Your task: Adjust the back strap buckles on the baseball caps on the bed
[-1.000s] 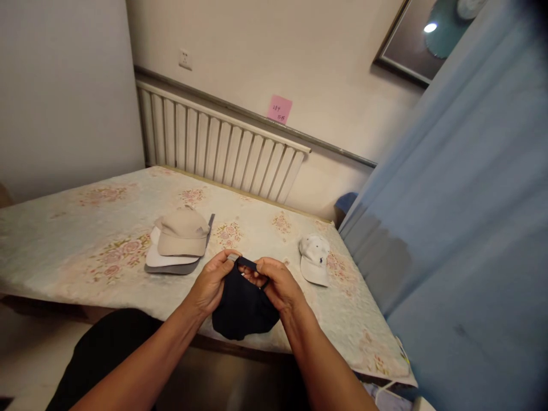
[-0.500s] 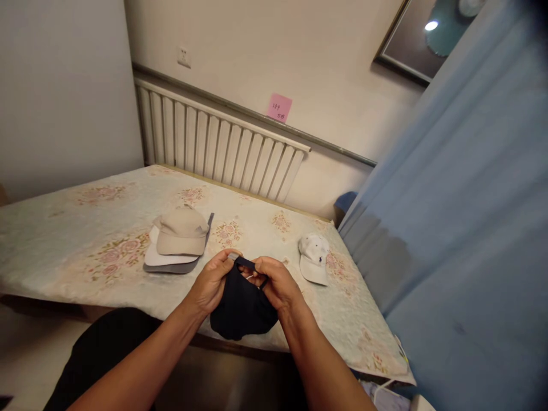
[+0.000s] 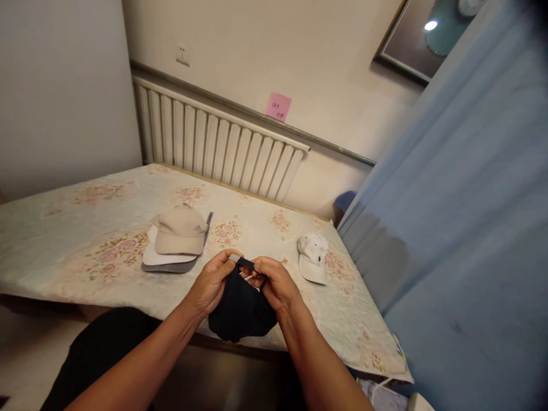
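Observation:
A dark navy or black cap (image 3: 242, 311) hangs between both hands over the bed's front edge, its back strap (image 3: 246, 263) uppermost. My left hand (image 3: 214, 279) pinches the strap's left end, where a small metallic-looking piece shows at the fingertips. With closed fingers my right hand (image 3: 276, 281) grips the strap's right side, beside the cap's rear opening. To the left lies a stack of caps: a beige cap (image 3: 180, 228) on top, a white one (image 3: 160, 254) under it and a grey one (image 3: 171, 267) lowest. A white cap (image 3: 313, 257) with a small dark emblem sits alone at right.
The bed (image 3: 252, 211) has a flowered cover. Behind it stand a white radiator (image 3: 218, 145) and a wall with a pink note (image 3: 278, 107). A blue curtain (image 3: 462, 228) borders the right side, a pale cabinet-like panel (image 3: 64, 91) the left.
Both hands keep the same hold on the cap's strap. The view has shifted very slightly; the other caps have not moved.

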The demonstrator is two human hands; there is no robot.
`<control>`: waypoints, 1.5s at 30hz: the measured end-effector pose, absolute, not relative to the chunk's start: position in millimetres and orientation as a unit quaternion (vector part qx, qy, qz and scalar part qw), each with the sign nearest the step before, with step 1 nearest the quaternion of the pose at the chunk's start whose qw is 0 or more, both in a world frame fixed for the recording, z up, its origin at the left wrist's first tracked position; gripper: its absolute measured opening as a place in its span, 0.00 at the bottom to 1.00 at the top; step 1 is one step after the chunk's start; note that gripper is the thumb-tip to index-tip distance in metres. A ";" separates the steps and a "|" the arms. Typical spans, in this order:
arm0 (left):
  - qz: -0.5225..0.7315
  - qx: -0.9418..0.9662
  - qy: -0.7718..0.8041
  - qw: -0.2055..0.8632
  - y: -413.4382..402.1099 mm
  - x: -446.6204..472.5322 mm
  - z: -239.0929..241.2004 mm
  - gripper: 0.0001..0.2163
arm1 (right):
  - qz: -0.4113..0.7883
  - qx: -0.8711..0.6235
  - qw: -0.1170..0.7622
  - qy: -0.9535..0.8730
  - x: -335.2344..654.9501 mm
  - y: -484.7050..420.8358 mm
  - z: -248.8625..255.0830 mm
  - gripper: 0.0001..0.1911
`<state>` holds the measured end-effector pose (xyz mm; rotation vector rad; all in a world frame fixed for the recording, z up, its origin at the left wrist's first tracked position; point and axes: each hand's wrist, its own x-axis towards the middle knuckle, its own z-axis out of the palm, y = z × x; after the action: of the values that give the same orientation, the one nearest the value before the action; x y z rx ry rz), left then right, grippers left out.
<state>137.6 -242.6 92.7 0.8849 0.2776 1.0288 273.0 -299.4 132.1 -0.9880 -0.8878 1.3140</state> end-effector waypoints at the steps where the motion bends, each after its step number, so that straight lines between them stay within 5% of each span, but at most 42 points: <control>1: 0.474 0.410 0.129 0.768 -243.0 137.3 93.3 0.09 | 0.565 -0.426 0.595 -0.381 272.7 -299.7 132.3 0.03; 17: 0.474 0.435 0.153 0.750 -244.1 137.0 96.4 0.10 | 0.556 -0.455 0.585 -0.376 267.9 -304.0 140.5 0.02; 30: 0.475 0.431 0.161 0.750 -247.0 136.0 96.9 0.09 | 0.558 -0.465 0.567 -0.389 269.5 -305.0 138.4 0.16; 45: 0.478 0.442 0.183 0.736 -247.9 135.6 97.3 0.10 | 0.553 -0.490 0.564 -0.370 265.8 -304.0 136.4 0.09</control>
<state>135.6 -247.9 97.3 0.9715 0.4012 1.0511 265.8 -304.0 136.4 -1.1525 -0.8711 1.3007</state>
